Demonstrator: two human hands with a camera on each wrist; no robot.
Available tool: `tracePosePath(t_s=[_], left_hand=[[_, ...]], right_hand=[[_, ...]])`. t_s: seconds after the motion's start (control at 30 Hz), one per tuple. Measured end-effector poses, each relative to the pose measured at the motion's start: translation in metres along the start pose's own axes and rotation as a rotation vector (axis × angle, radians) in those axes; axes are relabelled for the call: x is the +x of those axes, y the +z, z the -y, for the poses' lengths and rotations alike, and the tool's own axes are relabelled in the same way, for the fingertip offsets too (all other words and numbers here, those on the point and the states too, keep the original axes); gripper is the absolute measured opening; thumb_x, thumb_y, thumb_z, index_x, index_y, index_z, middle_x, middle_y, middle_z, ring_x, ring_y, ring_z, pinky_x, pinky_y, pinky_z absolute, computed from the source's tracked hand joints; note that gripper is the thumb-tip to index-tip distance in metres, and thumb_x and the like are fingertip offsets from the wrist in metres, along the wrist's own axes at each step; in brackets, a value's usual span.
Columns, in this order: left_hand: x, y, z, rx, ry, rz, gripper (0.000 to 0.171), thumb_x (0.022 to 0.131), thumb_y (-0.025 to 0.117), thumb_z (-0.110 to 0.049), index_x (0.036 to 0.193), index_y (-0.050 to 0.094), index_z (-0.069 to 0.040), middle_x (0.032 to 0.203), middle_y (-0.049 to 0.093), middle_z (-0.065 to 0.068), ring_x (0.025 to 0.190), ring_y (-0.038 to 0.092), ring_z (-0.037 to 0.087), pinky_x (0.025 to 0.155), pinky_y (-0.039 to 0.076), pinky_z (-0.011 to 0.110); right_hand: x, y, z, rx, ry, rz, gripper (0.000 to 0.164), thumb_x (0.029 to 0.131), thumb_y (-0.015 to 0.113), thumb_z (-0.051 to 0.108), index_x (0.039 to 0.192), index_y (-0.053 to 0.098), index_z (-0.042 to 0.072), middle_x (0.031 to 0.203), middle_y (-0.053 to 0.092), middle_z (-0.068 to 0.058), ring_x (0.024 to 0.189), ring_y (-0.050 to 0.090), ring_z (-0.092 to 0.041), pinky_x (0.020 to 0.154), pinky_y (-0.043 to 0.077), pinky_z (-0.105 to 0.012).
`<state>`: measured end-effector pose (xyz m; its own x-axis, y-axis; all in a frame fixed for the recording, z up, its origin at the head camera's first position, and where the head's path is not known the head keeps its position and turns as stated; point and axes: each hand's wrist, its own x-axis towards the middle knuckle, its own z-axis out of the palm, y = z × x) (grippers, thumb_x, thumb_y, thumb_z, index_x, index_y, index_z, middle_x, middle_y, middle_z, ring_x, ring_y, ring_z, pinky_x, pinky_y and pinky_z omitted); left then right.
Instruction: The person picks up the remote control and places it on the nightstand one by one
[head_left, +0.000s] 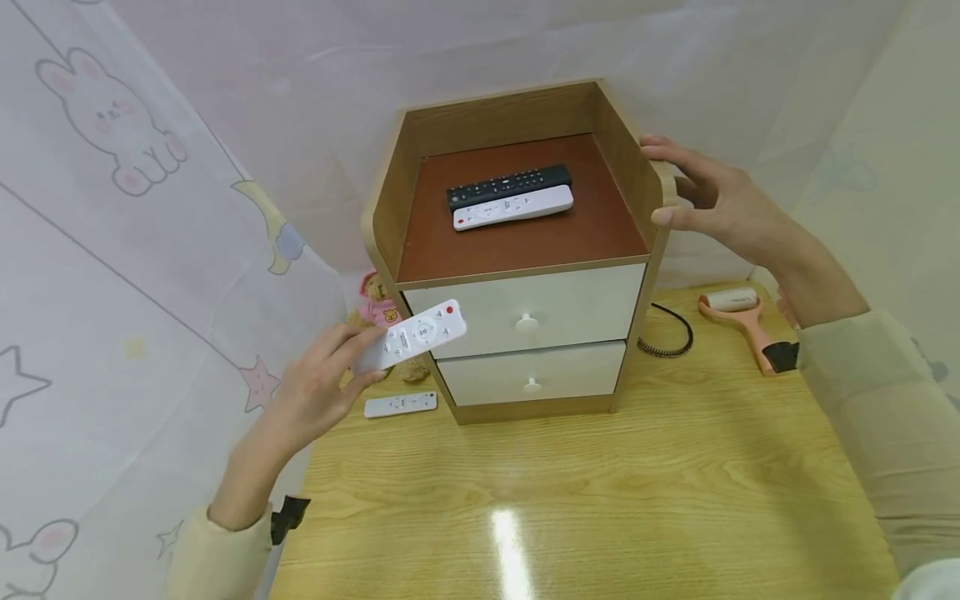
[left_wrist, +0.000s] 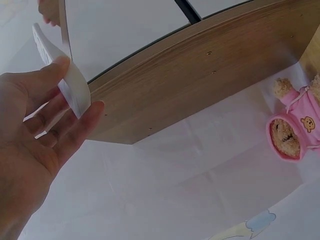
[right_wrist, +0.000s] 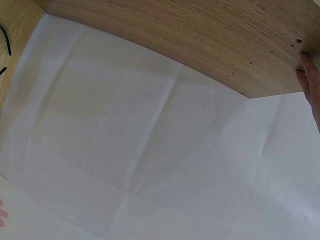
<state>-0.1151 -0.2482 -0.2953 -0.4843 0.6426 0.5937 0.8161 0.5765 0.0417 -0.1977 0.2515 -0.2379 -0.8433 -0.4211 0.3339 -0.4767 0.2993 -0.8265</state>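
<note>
In the head view my left hand (head_left: pixel 315 387) pinches a white remote control (head_left: pixel 423 331) in front of the cabinet's left side, its buttons facing up. The left wrist view shows this remote (left_wrist: pixel 75 90) edge-on between thumb and fingers. My right hand (head_left: pixel 723 200) holds the right side wall of a small two-drawer cabinet (head_left: pixel 525 258), thumb at its front edge. Fingertips (right_wrist: pixel 308 75) touch the wall's outer face in the right wrist view. On the cabinet's brown top, a black remote (head_left: pixel 510 185) lies just behind a white remote (head_left: pixel 513 208).
Another white remote (head_left: pixel 401 404) lies on the wooden table (head_left: pixel 562 475), left of the cabinet. A teddy bear in pink (head_left: pixel 380 312) sits behind it. To the right are a black coiled cord (head_left: pixel 666 348) and a lint roller (head_left: pixel 738 317). Both drawers are closed.
</note>
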Motion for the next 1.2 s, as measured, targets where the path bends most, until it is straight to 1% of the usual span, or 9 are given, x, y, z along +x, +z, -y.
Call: tracePosePath(t_s=[0.17, 0.23, 0.4, 0.5, 0.7, 0.9, 1.2], left_hand=[[0.009, -0.003, 0.000, 0.005, 0.006, 0.007, 0.066, 0.065, 0.085, 0.006, 0.125, 0.059, 0.003, 0.108, 0.059, 0.016, 0.091, 0.056, 0.027, 0.063, 0.055, 0.037], [0.013, -0.004, 0.000, 0.009, 0.014, 0.005, 0.065, 0.065, 0.084, 0.006, 0.125, 0.059, 0.003, 0.107, 0.059, 0.015, 0.090, 0.056, 0.026, 0.063, 0.054, 0.036], [0.023, -0.005, 0.001, 0.002, 0.045, -0.012, 0.066, 0.065, 0.084, 0.006, 0.126, 0.059, 0.003, 0.108, 0.059, 0.014, 0.092, 0.055, 0.026, 0.067, 0.051, 0.036], [0.027, -0.005, 0.001, -0.001, 0.050, -0.014, 0.067, 0.065, 0.084, 0.006, 0.127, 0.059, 0.002, 0.110, 0.060, 0.014, 0.094, 0.056, 0.026, 0.067, 0.053, 0.037], [0.031, -0.006, 0.002, -0.002, 0.036, 0.008, 0.064, 0.067, 0.084, 0.005, 0.126, 0.059, 0.002, 0.108, 0.059, 0.014, 0.093, 0.056, 0.025, 0.063, 0.054, 0.036], [0.035, -0.008, 0.002, 0.021, 0.036, 0.023, 0.063, 0.068, 0.084, 0.003, 0.127, 0.059, 0.001, 0.104, 0.058, 0.014, 0.090, 0.054, 0.025, 0.056, 0.049, 0.033], [0.040, -0.009, 0.002, 0.019, 0.044, 0.028, 0.062, 0.069, 0.083, 0.003, 0.126, 0.059, 0.001, 0.107, 0.058, 0.014, 0.092, 0.055, 0.026, 0.058, 0.051, 0.035]], right_hand=[[0.000, 0.000, 0.000, 0.004, 0.004, -0.002, 0.071, 0.091, 0.063, 0.000, 0.151, 0.034, 0.022, 0.159, 0.020, 0.011, 0.139, 0.033, -0.030, 0.099, 0.038, -0.013], [0.000, 0.000, -0.001, 0.004, 0.004, -0.004, 0.071, 0.090, 0.063, 0.000, 0.151, 0.034, 0.022, 0.159, 0.020, 0.010, 0.139, 0.032, -0.031, 0.099, 0.037, -0.013], [0.000, 0.000, -0.002, 0.001, 0.003, -0.005, 0.071, 0.091, 0.063, 0.000, 0.151, 0.034, 0.022, 0.159, 0.021, 0.010, 0.139, 0.033, -0.031, 0.099, 0.038, -0.013], [0.000, 0.001, -0.002, 0.000, 0.007, -0.004, 0.071, 0.091, 0.063, 0.001, 0.151, 0.033, 0.023, 0.159, 0.020, 0.011, 0.139, 0.032, -0.031, 0.099, 0.038, -0.013], [0.000, 0.000, -0.001, 0.001, -0.002, -0.003, 0.071, 0.091, 0.063, 0.000, 0.151, 0.033, 0.023, 0.159, 0.020, 0.010, 0.140, 0.030, -0.032, 0.101, 0.036, -0.013], [0.001, 0.000, -0.001, 0.003, -0.015, -0.001, 0.071, 0.091, 0.062, 0.000, 0.151, 0.033, 0.022, 0.159, 0.020, 0.009, 0.139, 0.032, -0.031, 0.101, 0.036, -0.013], [0.000, 0.001, -0.001, 0.008, -0.011, 0.003, 0.070, 0.091, 0.062, 0.000, 0.151, 0.033, 0.022, 0.159, 0.019, 0.010, 0.140, 0.030, -0.031, 0.102, 0.036, -0.013]])
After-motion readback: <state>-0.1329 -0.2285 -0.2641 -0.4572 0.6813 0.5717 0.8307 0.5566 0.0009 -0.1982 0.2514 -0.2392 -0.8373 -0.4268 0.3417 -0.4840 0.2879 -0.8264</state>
